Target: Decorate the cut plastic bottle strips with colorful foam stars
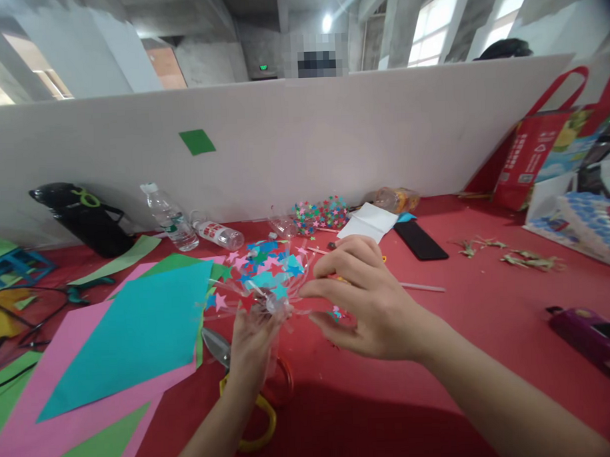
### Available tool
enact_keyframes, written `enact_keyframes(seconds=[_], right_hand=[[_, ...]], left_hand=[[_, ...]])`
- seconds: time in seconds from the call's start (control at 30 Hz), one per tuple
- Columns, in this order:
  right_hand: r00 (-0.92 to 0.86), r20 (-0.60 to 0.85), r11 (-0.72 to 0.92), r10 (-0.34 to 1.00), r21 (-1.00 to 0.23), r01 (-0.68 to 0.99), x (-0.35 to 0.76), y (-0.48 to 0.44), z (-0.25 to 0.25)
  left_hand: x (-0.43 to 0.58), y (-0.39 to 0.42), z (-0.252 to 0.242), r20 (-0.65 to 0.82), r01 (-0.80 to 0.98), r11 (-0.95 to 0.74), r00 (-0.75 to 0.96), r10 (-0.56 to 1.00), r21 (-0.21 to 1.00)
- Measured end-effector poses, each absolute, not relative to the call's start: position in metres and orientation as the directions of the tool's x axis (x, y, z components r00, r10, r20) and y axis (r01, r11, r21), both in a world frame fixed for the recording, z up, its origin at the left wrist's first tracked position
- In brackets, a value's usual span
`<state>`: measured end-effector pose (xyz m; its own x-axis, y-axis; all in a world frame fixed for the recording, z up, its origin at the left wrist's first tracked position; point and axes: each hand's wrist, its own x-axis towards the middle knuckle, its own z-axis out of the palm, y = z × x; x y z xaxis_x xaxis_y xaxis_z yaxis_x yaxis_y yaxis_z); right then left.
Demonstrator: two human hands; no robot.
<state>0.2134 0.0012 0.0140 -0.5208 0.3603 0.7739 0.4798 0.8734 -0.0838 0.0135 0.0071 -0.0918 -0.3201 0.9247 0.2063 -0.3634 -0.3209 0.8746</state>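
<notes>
Plastic [276,300] bearing stars [265,279] splays beyond the grip of the left hand [253,335].

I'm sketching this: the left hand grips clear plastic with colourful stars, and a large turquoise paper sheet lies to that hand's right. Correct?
The left hand does grip clear plastic with colourful stars, but the head view shows the large turquoise paper sheet lying to that hand's left, not right.

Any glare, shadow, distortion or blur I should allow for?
Head view: the ceiling light glares and the windows wash out; head view: a soft shadow darkens the near part of the red table; head view: the red bag slants, perhaps from lens distortion; head view: a pixelated patch tops the white board, and edges of the clear plastic in the left hand look indistinct.
</notes>
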Motion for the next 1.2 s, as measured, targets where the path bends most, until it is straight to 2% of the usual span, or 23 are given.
enact_keyframes(seconds=[0.17, 0.47, 0.6, 0.9, 1.03, 1.2], right_hand=[[-0.429, 0.805, 0.839, 0.409, -0.147, 0.524, 0.215, 0.004, 0.015], [-0.461, 0.757, 0.830, 0.463, -0.189, 0.524, 0.205, 0.007, 0.004], [-0.477, 0.764, 0.843, 0.435, -0.159, 0.514, 0.204, 0.007, 0.002], [-0.574, 0.726, 0.875, 0.379, -0.080, 0.477, 0.200, 0.003, 0.001], [-0.558, 0.700, 0.851, 0.446, -0.137, 0.507, 0.202, 0.003, 0.002], [-0.491, 0.726, 0.827, 0.482, -0.192, 0.528, 0.205, 0.004, 0.005]], left_hand=[[0.004, 0.007, -0.099, 0.178, -0.407, -0.282, -0.274, 0.945, 0.869], [0.014, 0.006, -0.092, 0.142, -0.377, -0.247, -0.285, 0.948, 0.892], [0.021, 0.003, -0.078, 0.090, -0.322, -0.157, -0.212, 0.973, 0.934], [0.017, 0.001, -0.072, 0.073, -0.450, -0.114, -0.108, 0.991, 0.886], [0.018, 0.002, -0.073, 0.089, -0.422, -0.123, -0.100, 0.991, 0.898], [0.022, 0.002, -0.071, 0.108, -0.407, -0.168, -0.167, 0.980, 0.898]])
